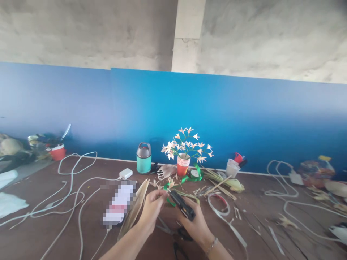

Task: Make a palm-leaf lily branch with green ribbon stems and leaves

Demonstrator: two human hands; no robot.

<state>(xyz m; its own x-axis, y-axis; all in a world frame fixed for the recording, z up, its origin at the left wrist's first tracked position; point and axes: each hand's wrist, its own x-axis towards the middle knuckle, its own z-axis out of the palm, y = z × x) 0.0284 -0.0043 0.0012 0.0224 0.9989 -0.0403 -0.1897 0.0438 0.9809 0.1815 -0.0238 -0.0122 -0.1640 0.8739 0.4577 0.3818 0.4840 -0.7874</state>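
Wears a bracelet (211, 247) at the wrist; grips a black tool (182, 204) in the closed right hand (197, 224), with its front end just beside the left hand (154, 205); pinches there, on what too small to tell. Hovers over the table (89, 220), before red cups (183, 168) with pale flowers (187, 145).

Looks like a small craft workspace, makeshift.
Bare concrete wall (108, 32) and pillar (189, 39) behind blue partition (168, 108); brown table (257, 227) strewn with plant scraps (225, 184), green ribbon (199, 177), scissors (184, 234), charging cables (73, 173).
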